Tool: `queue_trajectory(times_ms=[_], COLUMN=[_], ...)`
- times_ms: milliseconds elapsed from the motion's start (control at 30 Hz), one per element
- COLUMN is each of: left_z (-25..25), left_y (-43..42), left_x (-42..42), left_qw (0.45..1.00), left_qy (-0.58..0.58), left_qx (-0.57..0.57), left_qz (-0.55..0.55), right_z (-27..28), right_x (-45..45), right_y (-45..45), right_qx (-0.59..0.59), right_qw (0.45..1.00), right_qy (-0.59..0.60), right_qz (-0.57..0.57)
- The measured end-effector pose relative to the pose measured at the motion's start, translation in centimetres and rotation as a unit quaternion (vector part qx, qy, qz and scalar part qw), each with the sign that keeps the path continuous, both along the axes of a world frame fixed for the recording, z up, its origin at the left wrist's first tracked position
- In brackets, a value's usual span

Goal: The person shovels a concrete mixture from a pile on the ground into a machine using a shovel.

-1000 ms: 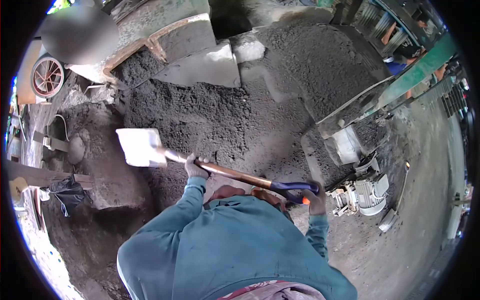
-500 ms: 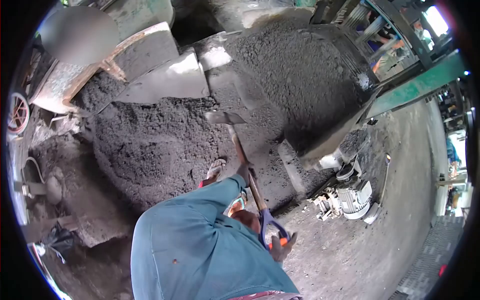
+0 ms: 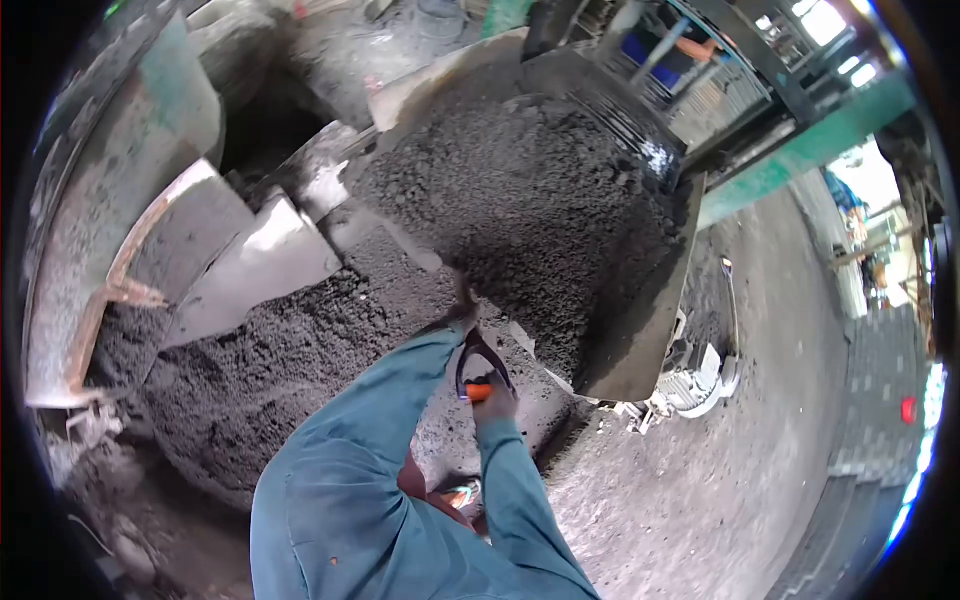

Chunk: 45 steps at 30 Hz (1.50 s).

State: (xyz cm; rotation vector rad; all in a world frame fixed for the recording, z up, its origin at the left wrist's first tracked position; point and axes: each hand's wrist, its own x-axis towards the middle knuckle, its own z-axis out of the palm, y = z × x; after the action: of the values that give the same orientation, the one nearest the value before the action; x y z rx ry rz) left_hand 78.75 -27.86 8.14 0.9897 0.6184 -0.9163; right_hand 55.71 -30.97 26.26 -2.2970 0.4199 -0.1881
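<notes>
I hold a shovel by its shaft and its dark purple D-handle (image 3: 462,370), which has an orange crossbar. My left hand (image 3: 461,312) is closed round the shaft, just above the D-handle, with the arm stretched forward. Closed on the crossbar is my right hand (image 3: 497,401), nearer my body. The shovel points toward the container of dark, crumbly material (image 3: 540,190). I cannot make out its blade against that material. Left of my arms lies a heap of similar dark material (image 3: 270,385) on the ground.
Metal plates (image 3: 255,265) stand behind the heap at left, beside a large curved metal vessel (image 3: 150,190). A green beam (image 3: 800,160) crosses at upper right. A motor (image 3: 692,385) sits right of the container; stacked grey blocks (image 3: 880,400) are farther right.
The shovel has swung from the heap toward the container, and both hands have moved forward with it. My right hand, fingers partly spread before, now wraps the crossbar. The view has turned right.
</notes>
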Motion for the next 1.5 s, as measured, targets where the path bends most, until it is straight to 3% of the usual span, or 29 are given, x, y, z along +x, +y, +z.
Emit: queue_trajectory(times_ms=[100, 200, 267, 300, 400, 433, 500, 533, 567, 600, 633, 667, 700, 733, 767, 800, 833, 900, 1033, 1100, 1133, 1167, 1267, 1333, 1400, 1467, 1500], left_z=[-1.9, -6.1, -4.2, -2.2, 0.8, 6.8, 3.7, 4.1, 4.5, 8.4, 10.9, 10.4, 9.3, 7.4, 5.0, 2.9, 1.3, 5.5, 4.8, 4.0, 3.8, 5.2, 6.6, 4.8, 2.7, 0.7, -0.3], left_y=[0.3, 0.4, 0.2, 0.7, -0.8, -0.1, 1.0, 1.8, 2.4, 3.1, 3.5, 3.9, 4.4, 5.3, 6.7, 7.9, 8.9, 8.8, 9.1, 9.2, 9.1, 8.7, 8.0, 8.0, 8.4, 9.0, 9.6], left_x=[0.1, -5.5, -9.5, -11.7, -16.5, -17.8, -21.2, -22.6, -24.8, -26.8, -28.7, -30.6, -31.9, -31.8, -32.5, -34.9, -37.1, -40.3, -44.1, -44.8, -45.3, -46.3, -48.4, -50.1, -50.7, -49.9, -48.8], left_qw=[0.993, 0.955, 0.923, 0.934, 0.985, 0.987, 0.995, 0.986, 0.989, 0.99, 0.991, 0.993, 0.989, 0.986, 0.974, 0.988, 0.982, 0.989, 0.998, 0.996, 0.994, 0.993, 0.99, 0.986, 0.98, 0.973, 0.965], left_qy=[-0.051, -0.136, -0.124, -0.156, -0.015, -0.008, -0.006, -0.008, -0.028, -0.05, -0.072, -0.069, -0.069, 0.014, 0.095, -0.028, -0.153, -0.058, 0.01, 0.041, 0.056, 0.077, 0.116, 0.145, 0.157, 0.153, 0.157], left_qx=[0.065, 0.168, 0.264, 0.223, 0.153, 0.136, -0.047, -0.138, -0.124, -0.111, -0.097, -0.097, -0.095, -0.085, -0.071, -0.009, 0.05, 0.082, 0.023, -0.017, -0.035, 0.017, 0.072, 0.075, 0.093, 0.125, 0.137], left_qz=[-0.088, -0.202, -0.25, -0.231, -0.073, -0.09, -0.093, -0.091, -0.078, -0.065, -0.054, 0.016, 0.086, 0.14, 0.193, 0.151, 0.102, 0.108, 0.062, 0.082, 0.092, 0.084, 0.024, -0.03, -0.078, -0.12, -0.156], right_z=[0.6, 1.0, -2.4, -2.8, -1.7, 1.2, 5.8, 7.0, 8.3, 12.8, 12.4, 12.0, 15.7, 16.6, 20.4, 23.5, 23.0, 21.3, 18.5, 17.8, 15.9, 14.0, 11.0, 8.1, 5.4, 4.1, 3.9], right_x=[-0.6, -4.7, -9.3, -12.0, -16.9, -17.7, -20.3, -21.6, -22.9, -23.0, -25.6, -28.5, -30.1, -33.1, -34.0, -34.9, -37.5, -41.4, -46.7, -48.5, -50.1, -51.7, -54.6, -55.8, -55.3, -52.1, -49.8], right_y=[0.6, 1.5, 0.5, 0.2, -1.3, -1.3, -2.0, -1.4, -0.9, -1.0, -2.0, -3.0, -3.1, -3.9, -4.4, -5.2, -5.6, -6.5, -5.7, -4.0, -3.2, -2.5, 0.0, 3.1, 6.9, 10.6, 11.8], right_qx=[-0.004, -0.008, 0.115, 0.1, 0.013, -0.04, -0.068, 0.188, 0.409, 0.483, 0.369, 0.249, 0.196, 0.279, 0.173, 0.061, 0.052, 0.026, -0.027, 0.126, 0.22, 0.312, 0.55, 0.366, 0.297, 0.356, 0.595], right_qw=[0.997, 0.99, 0.979, 0.984, 0.996, 0.996, 0.997, 0.975, 0.875, 0.809, 0.886, 0.944, 0.971, 0.956, 0.985, 0.991, 0.99, 0.988, 0.984, 0.944, 0.916, 0.872, 0.712, 0.85, 0.882, 0.848, 0.602], right_qy=[0.06, 0.126, 0.134, 0.105, 0.016, -0.004, 0.033, 0.039, -0.009, 0.0, -0.012, -0.022, -0.058, 0.011, -0.023, -0.059, -0.068, -0.094, -0.151, -0.088, -0.075, -0.068, -0.048, 0.059, 0.094, 0.057, 0.003], right_qz=[-0.038, -0.065, -0.102, -0.1, -0.089, -0.081, -0.002, -0.111, -0.259, -0.336, -0.279, -0.215, -0.127, -0.086, 0.011, 0.107, 0.112, 0.121, -0.089, -0.292, -0.328, -0.371, -0.434, -0.374, -0.352, -0.389, -0.532])
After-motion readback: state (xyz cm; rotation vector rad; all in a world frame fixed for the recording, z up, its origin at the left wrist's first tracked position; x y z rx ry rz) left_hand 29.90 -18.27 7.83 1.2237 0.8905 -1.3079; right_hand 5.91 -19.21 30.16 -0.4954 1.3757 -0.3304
